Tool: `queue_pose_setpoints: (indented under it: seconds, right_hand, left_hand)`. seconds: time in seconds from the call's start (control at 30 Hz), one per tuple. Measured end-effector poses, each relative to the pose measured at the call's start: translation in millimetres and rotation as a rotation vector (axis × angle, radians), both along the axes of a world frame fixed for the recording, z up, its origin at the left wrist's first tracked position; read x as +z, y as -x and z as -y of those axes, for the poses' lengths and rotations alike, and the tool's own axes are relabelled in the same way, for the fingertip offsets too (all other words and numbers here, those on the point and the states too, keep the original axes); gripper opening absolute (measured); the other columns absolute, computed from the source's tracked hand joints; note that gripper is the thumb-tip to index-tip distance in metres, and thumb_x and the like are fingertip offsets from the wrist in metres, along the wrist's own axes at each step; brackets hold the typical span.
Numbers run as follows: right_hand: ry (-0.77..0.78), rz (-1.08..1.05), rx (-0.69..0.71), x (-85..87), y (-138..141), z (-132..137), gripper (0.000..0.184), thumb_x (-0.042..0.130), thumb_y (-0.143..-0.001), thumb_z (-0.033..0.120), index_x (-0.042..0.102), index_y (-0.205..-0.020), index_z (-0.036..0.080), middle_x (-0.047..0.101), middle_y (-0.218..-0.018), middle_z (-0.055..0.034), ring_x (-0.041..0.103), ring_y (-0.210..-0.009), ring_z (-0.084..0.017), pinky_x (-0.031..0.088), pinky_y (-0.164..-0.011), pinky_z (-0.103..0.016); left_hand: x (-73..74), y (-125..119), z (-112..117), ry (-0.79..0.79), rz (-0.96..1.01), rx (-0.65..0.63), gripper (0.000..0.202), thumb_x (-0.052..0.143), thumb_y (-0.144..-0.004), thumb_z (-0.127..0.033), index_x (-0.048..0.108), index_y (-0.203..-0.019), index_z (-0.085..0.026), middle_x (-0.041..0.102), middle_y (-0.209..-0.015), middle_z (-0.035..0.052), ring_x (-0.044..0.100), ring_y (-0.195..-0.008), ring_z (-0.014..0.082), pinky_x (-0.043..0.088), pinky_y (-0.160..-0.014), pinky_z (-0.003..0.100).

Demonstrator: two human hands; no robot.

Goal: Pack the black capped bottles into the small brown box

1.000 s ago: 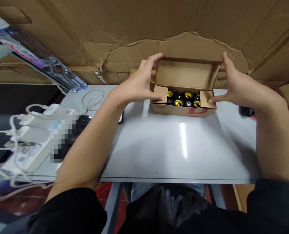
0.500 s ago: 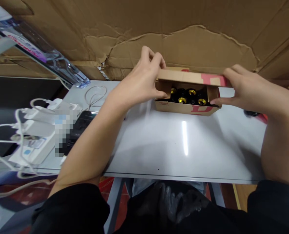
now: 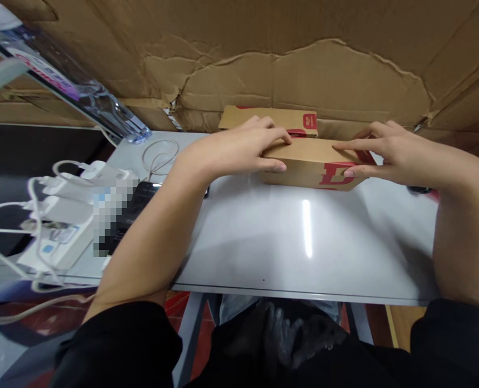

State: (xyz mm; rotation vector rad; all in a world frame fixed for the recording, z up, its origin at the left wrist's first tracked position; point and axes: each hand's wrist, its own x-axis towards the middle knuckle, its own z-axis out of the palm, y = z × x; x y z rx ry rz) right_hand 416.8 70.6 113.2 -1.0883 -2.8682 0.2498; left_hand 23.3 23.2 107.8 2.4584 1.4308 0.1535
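Observation:
A small brown cardboard box with red lettering sits near the far edge of the white table, its lid down. My left hand lies flat over the box's left end, fingers stretched across the lid and thumb on the front face. My right hand rests on the right end, fingers extended along the lid's top edge. The black and gold items inside are hidden under the lid.
A second flat brown box lies behind the first, against the cardboard wall. At left are a white power strip with cables, a dark device, a coiled cable and a plastic bottle. A dark object lies at right.
The box lid, upright a second ago, has been folded down and shut by both hands. The black and gold items inside are no longer visible.

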Motion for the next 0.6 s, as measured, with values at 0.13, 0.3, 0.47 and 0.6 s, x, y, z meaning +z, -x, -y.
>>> queue_pose_setpoints:
  seconds: [0.13, 0.3, 0.47, 0.6]
  right_hand:
    - [-0.058, -0.016, 0.049, -4.0, -5, -4, 0.075, 0.052, -0.118, 0.093, 0.073, -0.179, 0.056, 0.076, -0.116, -0.0148, 0.075, -0.118, -0.048, 0.066, -0.113, -0.08]
    - [-0.039, -0.016, -0.016, -4.0, 10, 6, 0.084, 0.06, -0.109, 0.103, 0.086, -0.157, 0.039, 0.077, -0.135, -0.0203, 0.071, -0.137, -0.057, 0.064, -0.119, -0.084]
    - [-0.074, -0.032, 0.032, -34.0, 46, 16, 0.137, 0.064, -0.101, 0.111, 0.038, -0.199, 0.02, 0.03, -0.205, -0.0325, 0.034, -0.185, -0.069, 0.039, -0.142, -0.093]
    - [-0.141, 0.011, 0.052, -57.6, 61, 18, 0.115, 0.052, -0.114, 0.1, 0.031, -0.203, 0.03, 0.025, -0.21, -0.0242, 0.039, -0.183, -0.065, 0.035, -0.143, -0.091]
  left_hand:
    - [-7.0, 2, -4, -0.032, -0.003, -0.016, 0.057, 0.071, -0.112, -0.062, 0.073, -0.163, -0.035, 0.073, -0.161, 0.0108, 0.065, -0.162, 0.0444, 0.055, -0.138, 0.063]
    - [-17.7, 2, -9, -0.094, 0.047, 0.006, 0.06, 0.081, -0.105, -0.071, 0.078, -0.155, -0.037, 0.073, -0.15, 0.0101, 0.066, -0.158, 0.0487, 0.055, -0.137, 0.066]
    - [-36.6, 5, -15, -0.128, 0.164, -0.006, 0.066, 0.094, -0.091, -0.083, 0.086, -0.133, -0.033, 0.072, -0.135, 0.0102, 0.07, -0.149, 0.0499, 0.059, -0.134, 0.07]
    - [-49.6, 5, -19, -0.162, 0.266, 0.037, 0.057, 0.092, -0.096, -0.082, 0.087, -0.119, -0.03, 0.07, -0.131, 0.0111, 0.069, -0.151, 0.0511, 0.056, -0.136, 0.074]
